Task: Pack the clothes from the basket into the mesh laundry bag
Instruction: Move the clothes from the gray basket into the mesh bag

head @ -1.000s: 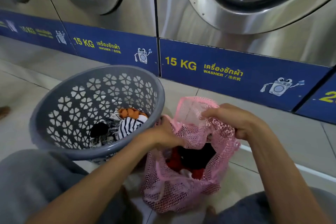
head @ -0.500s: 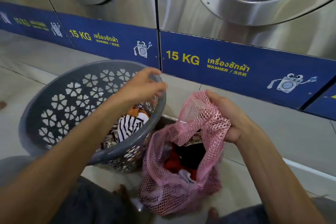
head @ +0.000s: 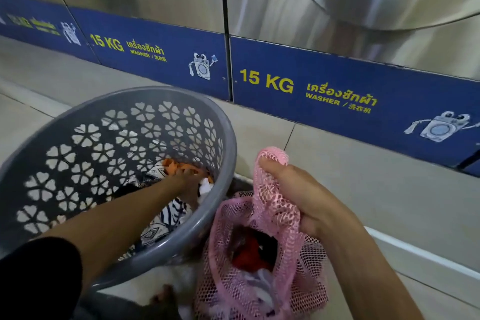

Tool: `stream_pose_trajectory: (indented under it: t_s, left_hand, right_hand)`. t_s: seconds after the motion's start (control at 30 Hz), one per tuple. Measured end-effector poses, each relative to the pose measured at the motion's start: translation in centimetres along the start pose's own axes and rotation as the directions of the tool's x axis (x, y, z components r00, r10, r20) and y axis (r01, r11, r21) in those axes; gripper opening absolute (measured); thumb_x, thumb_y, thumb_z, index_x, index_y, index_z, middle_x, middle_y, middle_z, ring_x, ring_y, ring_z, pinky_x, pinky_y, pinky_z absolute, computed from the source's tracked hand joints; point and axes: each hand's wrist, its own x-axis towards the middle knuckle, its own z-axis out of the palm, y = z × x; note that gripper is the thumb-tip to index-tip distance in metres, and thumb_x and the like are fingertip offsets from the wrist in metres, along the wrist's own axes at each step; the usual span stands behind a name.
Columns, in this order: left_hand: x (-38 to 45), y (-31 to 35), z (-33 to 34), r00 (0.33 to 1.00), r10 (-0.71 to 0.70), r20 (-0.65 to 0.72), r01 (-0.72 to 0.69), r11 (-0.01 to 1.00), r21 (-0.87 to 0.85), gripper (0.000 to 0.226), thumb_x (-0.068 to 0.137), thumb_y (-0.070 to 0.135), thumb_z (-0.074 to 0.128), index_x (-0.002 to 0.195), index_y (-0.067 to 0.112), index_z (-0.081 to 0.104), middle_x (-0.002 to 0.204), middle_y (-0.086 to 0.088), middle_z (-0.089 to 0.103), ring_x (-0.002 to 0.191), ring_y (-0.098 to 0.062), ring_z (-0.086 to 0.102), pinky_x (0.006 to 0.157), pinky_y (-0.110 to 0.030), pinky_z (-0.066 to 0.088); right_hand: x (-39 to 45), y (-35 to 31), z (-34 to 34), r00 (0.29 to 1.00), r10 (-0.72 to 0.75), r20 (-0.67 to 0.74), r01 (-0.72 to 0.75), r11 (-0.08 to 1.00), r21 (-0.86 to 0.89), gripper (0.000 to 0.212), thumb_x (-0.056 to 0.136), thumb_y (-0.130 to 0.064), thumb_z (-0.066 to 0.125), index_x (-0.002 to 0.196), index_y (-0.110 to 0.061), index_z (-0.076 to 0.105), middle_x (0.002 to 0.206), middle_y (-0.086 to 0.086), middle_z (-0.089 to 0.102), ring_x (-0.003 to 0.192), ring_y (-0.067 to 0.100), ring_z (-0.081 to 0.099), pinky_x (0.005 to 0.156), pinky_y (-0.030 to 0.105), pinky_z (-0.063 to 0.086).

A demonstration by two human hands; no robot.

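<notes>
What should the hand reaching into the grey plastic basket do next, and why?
Probably close on the orange cloth and lift it out: the left hand is down among the clothes in the grey plastic basket, while the right hand holds the pink mesh bag open.

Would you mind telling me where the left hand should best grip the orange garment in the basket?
Probably its bunched top fold, pinched from above. The orange garment lies crumpled on the pile against the basket far wall, and the left hand already reaches down there; its sides are buried among other clothes.
</notes>
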Motion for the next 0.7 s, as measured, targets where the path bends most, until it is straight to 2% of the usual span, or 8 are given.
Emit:
stream_pose_trajectory:
  t_s: [0.07,0.17,0.27,0.33,0.47,0.57,0.63,0.7]
  left_hand:
    - [-1.7,1.3,-0.2,0.994,0.027,-0.111,-0.019,0.997,0.075,0.097,0.067,0.069,0.063,0.150,0.031,0.030,0.158,-0.010,0.032,0.145,-0.042,0.029,0.114,-0.065,0.026]
    - [-3.9,1.7,-2.0,0.967,0.033,-0.254,-0.034,0.999,0.002,0.049,0.081,0.049,0.065,0.121,0.021,0.062,0.128,-0.006,0.064,0.114,-0.024,0.060,0.103,-0.046,0.049]
    - [-5.6,0.3,-2.7,0.957,-0.072,-0.283,0.003,0.972,-0.236,0.061,0.061,0.060,0.063,0.108,0.023,0.069,0.108,-0.001,0.072,0.095,-0.021,0.067,0.085,-0.036,0.057]
    - [-7.9,-0.7,-3.7,0.940,-0.165,-0.297,0.021,0.900,-0.435,0.042,0.064,0.047,0.073,0.092,0.016,0.068,0.093,-0.003,0.070,0.085,-0.024,0.067,0.071,-0.033,0.056]
    - [-12.8,-1.9,-5.8,0.912,-0.315,-0.262,-0.065,0.521,-0.851,0.011,0.070,0.011,0.068,0.075,0.007,0.059,0.076,-0.011,0.057,0.064,-0.024,0.053,0.051,-0.030,0.043]
    - [-16.0,-1.7,-7.5,0.900,-0.336,-0.277,-0.181,0.290,-0.940,0.019,0.061,0.000,0.064,0.075,0.009,0.054,0.072,-0.010,0.050,0.067,-0.023,0.047,0.054,-0.031,0.037]
    - [-18.2,-1.1,-9.0,0.901,-0.307,-0.306,-0.292,0.094,-0.952,0.021,0.056,-0.006,0.057,0.068,0.008,0.048,0.065,-0.006,0.046,0.062,-0.020,0.044,0.050,-0.025,0.036]
    - [-20.6,-0.7,-11.0,0.904,-0.250,-0.346,-0.378,-0.094,-0.921,0.022,0.046,-0.005,0.049,0.060,0.011,0.042,0.058,-0.001,0.043,0.057,-0.018,0.042,0.045,-0.020,0.036]
  right_hand:
    - [0.1,0.0,-0.1,0.996,-0.093,0.004,0.092,0.976,-0.200,0.069,0.089,-0.055,0.065,0.147,-0.020,0.049,0.141,0.008,0.064,0.122,0.029,0.065,0.110,0.052,0.047]
    - [-0.4,-0.2,-0.8,0.975,-0.208,-0.083,0.144,0.865,-0.481,0.094,0.085,-0.047,0.078,0.161,-0.029,0.025,0.163,0.002,0.040,0.142,0.027,0.047,0.115,0.038,0.038]
    - [-1.1,-0.7,-1.3,0.965,-0.250,-0.085,0.188,0.876,-0.445,0.124,0.078,-0.031,0.088,0.163,-0.040,-0.002,0.169,0.000,0.026,0.149,0.023,0.036,0.107,0.032,0.036]
    - [-1.5,-0.9,-1.4,0.948,-0.317,-0.031,0.271,0.854,-0.444,0.115,0.084,-0.019,0.082,0.159,-0.054,0.002,0.167,-0.010,0.024,0.145,0.013,0.037,0.099,0.025,0.034]
    - [-2.0,-0.9,-1.8,0.918,-0.397,-0.011,0.318,0.753,-0.576,0.062,0.099,-0.015,0.058,0.151,-0.046,0.045,0.160,-0.013,0.041,0.121,0.004,0.054,0.095,0.019,0.039]
    - [-1.8,-0.2,-2.3,0.943,-0.317,-0.102,0.208,0.800,-0.562,0.035,0.095,-0.006,0.053,0.123,-0.011,0.073,0.129,0.015,0.071,0.106,0.026,0.067,0.096,0.036,0.052]
    - [-2.0,0.0,-2.7,0.952,-0.280,-0.123,0.189,0.854,-0.484,0.026,0.090,0.001,0.052,0.100,0.003,0.076,0.103,0.033,0.073,0.081,0.031,0.067,0.077,0.041,0.053]
    - [-2.3,-0.1,-3.2,0.952,-0.266,-0.152,0.180,0.887,-0.425,0.025,0.090,0.001,0.052,0.096,0.006,0.075,0.080,0.028,0.071,0.069,0.028,0.058,0.067,0.040,0.047]
